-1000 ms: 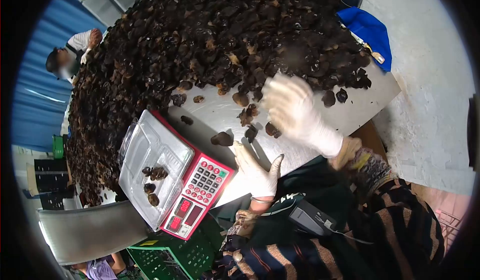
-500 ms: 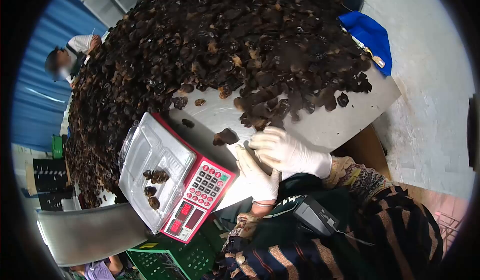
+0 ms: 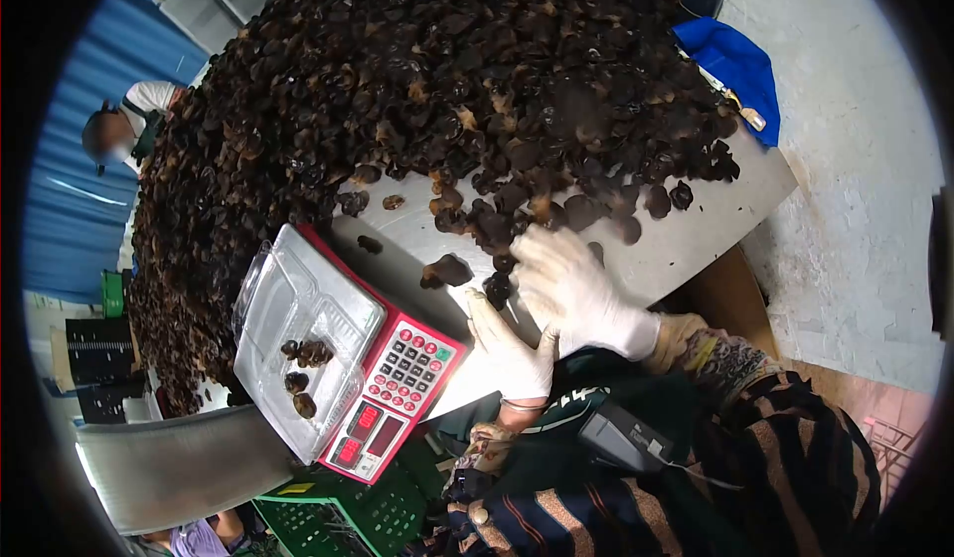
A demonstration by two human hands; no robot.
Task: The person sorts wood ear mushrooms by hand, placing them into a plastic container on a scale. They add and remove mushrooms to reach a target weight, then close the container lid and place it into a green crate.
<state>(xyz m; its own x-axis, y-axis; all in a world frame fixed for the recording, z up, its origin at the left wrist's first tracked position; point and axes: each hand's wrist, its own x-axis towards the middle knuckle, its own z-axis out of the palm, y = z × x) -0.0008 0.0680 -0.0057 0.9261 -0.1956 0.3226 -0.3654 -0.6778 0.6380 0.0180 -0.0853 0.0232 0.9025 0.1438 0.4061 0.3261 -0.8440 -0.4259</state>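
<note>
Just right of the red-framed scale (image 3: 402, 358), my left hand (image 3: 509, 346) lies low over the worktop (image 3: 686, 244), fingers extended near a dark brown piece (image 3: 448, 270), thumb apart. My right hand (image 3: 571, 284) angles in beside it, blurred fingers slightly bent at the loose edge of the dark brown heap (image 3: 427, 90), reaching farther toward it than half a second ago; I can't tell whether they grip anything.

Pale floor (image 3: 845, 159) borders a metal table (image 3: 696, 244); a blue curtain (image 3: 75, 229) hangs beyond.
</note>
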